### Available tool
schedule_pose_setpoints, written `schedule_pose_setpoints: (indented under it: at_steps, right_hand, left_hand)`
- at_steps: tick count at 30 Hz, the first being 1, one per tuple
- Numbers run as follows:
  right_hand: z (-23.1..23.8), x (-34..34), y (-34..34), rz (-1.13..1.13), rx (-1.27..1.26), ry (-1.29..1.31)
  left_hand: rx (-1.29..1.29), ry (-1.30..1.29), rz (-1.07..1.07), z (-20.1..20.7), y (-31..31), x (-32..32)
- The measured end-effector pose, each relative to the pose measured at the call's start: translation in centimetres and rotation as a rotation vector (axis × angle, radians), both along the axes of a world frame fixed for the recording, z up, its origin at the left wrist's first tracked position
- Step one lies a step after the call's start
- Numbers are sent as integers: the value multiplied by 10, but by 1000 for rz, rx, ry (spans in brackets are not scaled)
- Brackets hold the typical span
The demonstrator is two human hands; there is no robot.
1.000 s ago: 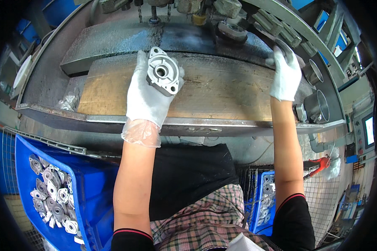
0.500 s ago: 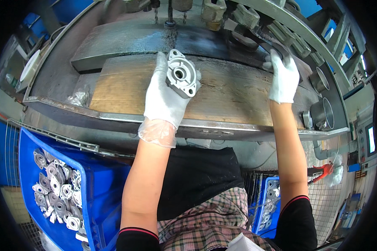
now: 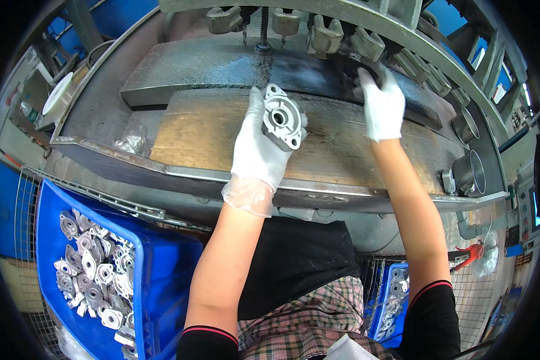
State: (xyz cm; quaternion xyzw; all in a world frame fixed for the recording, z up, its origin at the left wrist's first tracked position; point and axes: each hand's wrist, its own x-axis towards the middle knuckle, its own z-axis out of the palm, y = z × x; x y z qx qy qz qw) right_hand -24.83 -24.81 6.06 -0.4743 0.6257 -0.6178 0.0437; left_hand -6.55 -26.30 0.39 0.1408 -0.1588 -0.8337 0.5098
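My left hand (image 3: 259, 150), in a white glove with a clear plastic cuff, grips a silvery cast metal flange housing (image 3: 280, 118). The part is oval, with a round bore in its middle and a bolt hole at each end; its ribbed face is turned up. It is held above the wooden board (image 3: 204, 129). To the right, my gloved right hand (image 3: 383, 108) is raised over the dark metal block (image 3: 168, 75). Its fingers curl round something dark that blurs into the background, so its kind cannot be made out.
A row of metal clamp-like blocks (image 3: 369, 45) and a threaded rod (image 3: 264, 30) hang at the back. Two metal cups (image 3: 469, 173) stand at the tray's right end. At lower left, a blue bin (image 3: 141, 282) holds many castings; another blue bin (image 3: 375, 327) stands right of my lap.
The whole view has shifted, with the bench lower and further right in it. My right hand has come closer to the left one. The flange housing stays in my left hand.
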Motion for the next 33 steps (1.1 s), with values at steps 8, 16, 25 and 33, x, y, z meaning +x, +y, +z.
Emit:
schedule_pose_setpoints:
  at_steps: [8, 16, 25, 33]
  right_hand:
    - [-24, -4, -41, -146, -79, 317]
    - [-12, 57, -32, 77, -81, 313]
    - [-16, 37, -74, -49, 36, 322]
    - [-7, -56, 73, -22, -124, -34]
  left_hand:
    - [53, -58, -4, 14, 6, -7]
    - [99, 39, 6, 9, 5, -4]
    - [94, -79, 2, 13, 9, -3]
    - [10, -33, -78, 7, 1, -6]
